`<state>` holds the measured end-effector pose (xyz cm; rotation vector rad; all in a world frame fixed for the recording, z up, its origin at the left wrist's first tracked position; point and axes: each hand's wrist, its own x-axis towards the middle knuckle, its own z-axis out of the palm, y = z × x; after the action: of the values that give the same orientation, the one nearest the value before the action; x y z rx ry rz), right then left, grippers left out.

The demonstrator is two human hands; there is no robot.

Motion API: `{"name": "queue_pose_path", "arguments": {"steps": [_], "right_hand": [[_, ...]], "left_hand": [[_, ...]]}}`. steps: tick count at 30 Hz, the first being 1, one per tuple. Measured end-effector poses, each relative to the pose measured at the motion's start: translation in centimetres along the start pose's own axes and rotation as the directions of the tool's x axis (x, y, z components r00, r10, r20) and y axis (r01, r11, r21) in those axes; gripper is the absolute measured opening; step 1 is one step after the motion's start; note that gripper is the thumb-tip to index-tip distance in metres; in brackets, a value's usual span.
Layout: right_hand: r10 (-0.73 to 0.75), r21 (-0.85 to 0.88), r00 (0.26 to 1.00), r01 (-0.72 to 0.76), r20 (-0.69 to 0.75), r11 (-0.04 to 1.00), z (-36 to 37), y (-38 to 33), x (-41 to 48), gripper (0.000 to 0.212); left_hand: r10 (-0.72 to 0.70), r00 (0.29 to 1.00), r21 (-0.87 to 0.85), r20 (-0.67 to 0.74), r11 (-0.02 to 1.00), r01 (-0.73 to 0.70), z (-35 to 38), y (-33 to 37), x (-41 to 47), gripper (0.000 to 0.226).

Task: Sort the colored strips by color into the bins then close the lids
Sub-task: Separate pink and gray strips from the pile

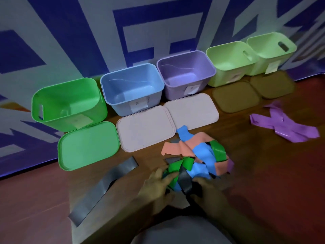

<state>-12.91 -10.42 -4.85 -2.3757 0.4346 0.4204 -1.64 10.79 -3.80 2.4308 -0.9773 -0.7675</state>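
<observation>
Wall (158,32) was straight ahead of you, pale grey, covered in big blue block shapes (119,41). It looked like a printed banner, and I couldn't read any of it. There was a small orange patch (15,106) at its left edge. The top right corner (313,32) went darker, with a streaky, blurred pattern. The wall met the floor (272,173) on a line that ran from lower left to upper right in your view. The floor was dark reddish-brown with a wood look and slight sheen. Light was dim, with a cool blue cast on the wall and the floor darkest nearest you.
</observation>
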Motion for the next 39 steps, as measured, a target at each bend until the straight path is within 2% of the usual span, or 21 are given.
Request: {"name": "queue_pose_path", "arguments": {"steps": [3,6,8,12,15,19,21,23,25,26,28,30,32,35,37,39], "right_hand": [[0.012,0.056,1.0,-0.011,-0.018,0.998,0.4,0.0,0.2,0.033],[0.027,0.177,0.995,-0.009,-0.101,0.984,0.0,0.0,0.3,0.028],[0.016,0.194,0.991,0.011,-0.136,0.981,-0.4,0.1,0.4,0.024],[0.034,0.24,0.997,-0.015,-0.076,0.971,-2.2,-0.9,0.8,0.028],[0.014,0.295,0.997,0.009,-0.078,0.956,-4.2,-2.4,1.1,0.028],[-0.044,0.418,0.995,0.079,-0.092,0.905,-8.2,-5.6,1.8,0.027],[-0.071,0.463,0.992,0.112,-0.105,0.879,-10.2,-7.1,2.2,0.029],[-0.096,0.52,0.99,0.134,-0.1,0.843,-12.2,-8.4,2.6,0.025],[-0.118,0.574,0.987,0.162,-0.114,0.803,-13.9,-9.2,3.0,0.019],[-0.127,0.604,0.984,0.175,-0.121,0.777,-14.6,-9.4,3.3,0.019],[-0.157,0.668,0.979,0.201,-0.127,0.717,-15.9,-9.8,3.8,0.019],[-0.186,0.708,0.977,0.205,-0.105,0.676,-16.5,-10.0,4.6,0.021],[-0.203,0.706,0.977,0.183,-0.057,0.684,-16.7,-10.3,5.1,0.023],[-0.229,0.657,0.973,0.178,-0.007,0.732,-16.1,-10.5,6.0,0.022],[-0.244,0.609,0.968,0.159,0.06,0.778,-15.4,-10.6,6.4,0.019],[-0.258,0.516,0.957,0.155,0.133,0.843,-14.7,-10.6,6.9,0.024]], "left_hand": [[-0.012,1.0,0.033,0.025,0.999,0.011,0.4,0.3,0.0,0.071],[-0.022,0.999,0.056,0.038,0.998,0.02,0.7,0.1,0.0,0.072],[-0.03,0.999,0.067,0.042,0.997,0.027,0.6,-0.1,0.1,0.073],[-0.03,0.999,0.027,0.032,0.999,0.029,-0.2,0.1,0.2,0.072],[-0.03,0.999,-0.069,-0.035,0.997,0.027,-0.9,1.0,0.3,0.073],[0.039,0.981,-0.216,-0.192,0.973,-0.081,-1.8,2.5,0.6,0.071],[0.007,0.963,-0.325,-0.27,0.941,-0.098,-2.9,3.9,0.6,0.061],[-0.026,0.949,-0.442,-0.315,0.889,-0.123,-4.2,5.4,0.8,0.04],[-0.062,0.942,-0.576,-0.33,0.804,-0.149,-5.5,6.9,1.2,0.012],[-0.098,0.935,-0.64,-0.34,0.753,-0.154,-6.0,7.5,1.4,0.01],[-0.182,0.91,-0.729,-0.372,0.665,-0.165,-6.9,8.3,1.7,0.021],[-0.258,0.873,-0.777,-0.413,0.599,-0.19,-8.0,9.1,1.7,0.018],[-0.333,0.82,-0.791,-0.467,0.571,-0.219,-8.9,9.7,1.2,0.008],[-0.406,0.737,-0.756,-0.54,0.62,-0.212,-10.4,9.7,0.1,0.011],[-0.454,0.687,-0.708,-0.567,0.695,-0.125,-10.9,9.1,-1.0,0.013],[-0.491,0.618,-0.625,-0.614,0.78,-0.002,-10.8,7.8,-2.4,0.023]]}}
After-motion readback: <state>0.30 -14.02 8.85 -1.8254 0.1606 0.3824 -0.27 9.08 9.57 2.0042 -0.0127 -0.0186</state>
